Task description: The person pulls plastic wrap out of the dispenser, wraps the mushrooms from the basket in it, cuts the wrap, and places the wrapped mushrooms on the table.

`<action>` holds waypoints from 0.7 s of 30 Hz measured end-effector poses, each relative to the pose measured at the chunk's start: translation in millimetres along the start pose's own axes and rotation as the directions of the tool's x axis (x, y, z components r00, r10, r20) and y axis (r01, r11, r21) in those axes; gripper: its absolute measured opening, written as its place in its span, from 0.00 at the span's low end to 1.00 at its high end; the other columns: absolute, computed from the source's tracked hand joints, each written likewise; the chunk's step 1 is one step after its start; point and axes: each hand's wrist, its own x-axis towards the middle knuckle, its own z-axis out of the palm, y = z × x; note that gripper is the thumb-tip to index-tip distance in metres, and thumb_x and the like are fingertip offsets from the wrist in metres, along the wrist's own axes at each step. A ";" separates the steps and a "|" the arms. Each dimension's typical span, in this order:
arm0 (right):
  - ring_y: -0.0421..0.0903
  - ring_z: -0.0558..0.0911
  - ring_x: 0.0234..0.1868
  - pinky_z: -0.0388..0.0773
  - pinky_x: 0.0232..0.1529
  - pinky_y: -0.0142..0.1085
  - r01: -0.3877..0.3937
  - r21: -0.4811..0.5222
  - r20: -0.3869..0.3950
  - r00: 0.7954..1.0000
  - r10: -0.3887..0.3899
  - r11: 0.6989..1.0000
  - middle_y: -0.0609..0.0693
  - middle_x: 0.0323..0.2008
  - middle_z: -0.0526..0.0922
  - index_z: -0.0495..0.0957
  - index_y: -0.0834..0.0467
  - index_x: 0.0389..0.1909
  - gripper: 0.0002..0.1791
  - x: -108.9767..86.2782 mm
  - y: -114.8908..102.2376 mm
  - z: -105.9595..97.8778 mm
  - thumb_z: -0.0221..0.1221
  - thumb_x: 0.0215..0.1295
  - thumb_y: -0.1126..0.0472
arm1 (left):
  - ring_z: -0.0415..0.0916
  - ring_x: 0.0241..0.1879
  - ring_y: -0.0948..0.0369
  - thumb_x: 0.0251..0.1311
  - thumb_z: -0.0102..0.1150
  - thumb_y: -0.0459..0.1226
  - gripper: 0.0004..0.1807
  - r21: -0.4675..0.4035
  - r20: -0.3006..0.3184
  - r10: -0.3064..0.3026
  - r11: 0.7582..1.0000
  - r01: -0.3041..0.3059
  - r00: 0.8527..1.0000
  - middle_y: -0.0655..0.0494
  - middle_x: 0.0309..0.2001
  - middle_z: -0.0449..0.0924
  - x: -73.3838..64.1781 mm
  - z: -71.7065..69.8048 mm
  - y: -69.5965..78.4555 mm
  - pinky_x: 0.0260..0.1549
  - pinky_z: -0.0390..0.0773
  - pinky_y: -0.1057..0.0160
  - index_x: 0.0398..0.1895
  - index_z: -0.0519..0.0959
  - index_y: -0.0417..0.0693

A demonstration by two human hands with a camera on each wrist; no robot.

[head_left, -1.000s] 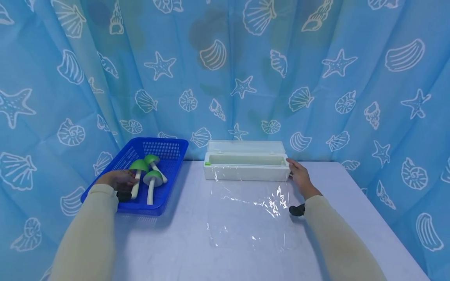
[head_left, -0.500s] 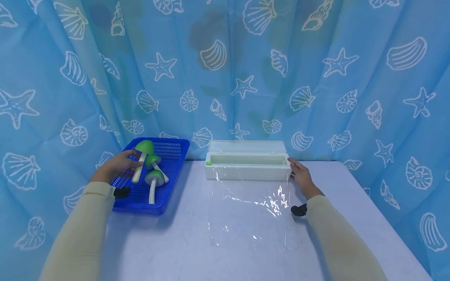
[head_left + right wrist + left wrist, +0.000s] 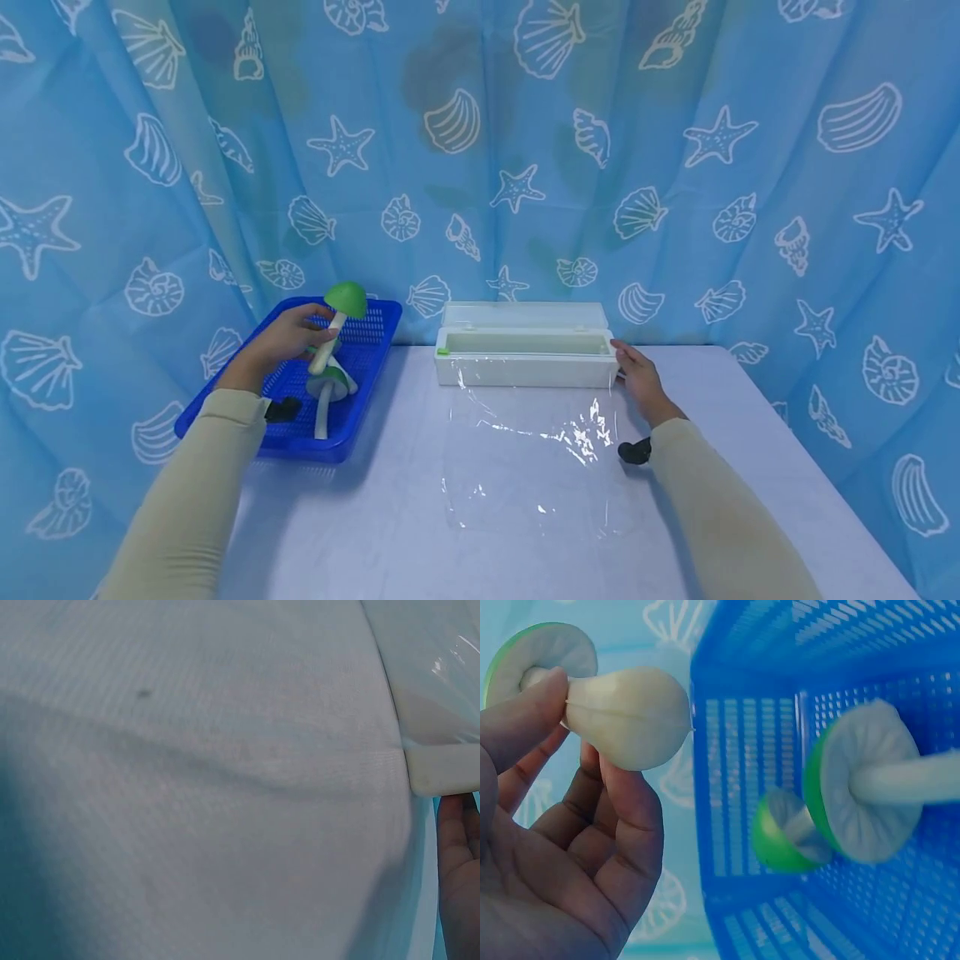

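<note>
Left grip (image 3: 291,335) holds mushroom (image 3: 337,322) aslant; cap (image 3: 346,300) up-right; stem (image 3: 322,358) down-left.

— The mushroom (image 3: 340,317)?
— Green cap up, pale stem slanting down, pinched in the left hand (image 3: 288,340) above the basket (image 3: 322,449).
— And the box (image 3: 525,370)?
— White, long, lid raised, right end against the right hand (image 3: 641,377).

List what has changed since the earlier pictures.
The left hand has lifted one mushroom from the basket, moving it up and to the right. The other two mushrooms remain inside; the right hand stays against the box, and the plastic film hasn't moved.
</note>
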 end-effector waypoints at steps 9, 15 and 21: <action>0.59 0.59 0.71 0.60 0.66 0.52 -0.018 -0.012 0.000 1.000 0.018 1.000 0.59 0.73 0.55 0.53 0.56 0.75 0.28 2.2 2.1 -0.8 0.36 0.80 0.51 | 0.76 0.46 0.47 0.70 0.55 0.44 0.21 0.101 0.035 0.019 0.995 -0.023 0.999 0.38 0.53 0.74 15.0 27.5 16.8 0.40 0.80 0.52 0.61 0.69 0.48; 0.59 0.59 0.71 0.61 0.66 0.52 -0.023 -0.009 0.003 1.000 0.023 1.000 0.58 0.74 0.54 0.52 0.55 0.76 0.29 3.3 2.5 -1.3 0.36 0.79 0.49 | 0.76 0.46 0.48 0.68 0.57 0.46 0.20 0.150 0.035 0.028 0.988 -0.033 0.999 0.42 0.53 0.76 19.7 48.6 28.4 0.39 0.81 0.53 0.60 0.71 0.53; 0.58 0.57 0.72 0.59 0.66 0.51 -0.035 -0.011 0.014 0.999 0.035 0.999 0.57 0.75 0.52 0.51 0.55 0.76 0.29 1.8 -0.1 -0.8 0.36 0.79 0.48 | 0.77 0.44 0.49 0.67 0.58 0.44 0.17 0.184 0.040 0.035 0.982 -0.042 0.999 0.45 0.49 0.77 24.7 74.9 41.0 0.37 0.81 0.55 0.57 0.74 0.54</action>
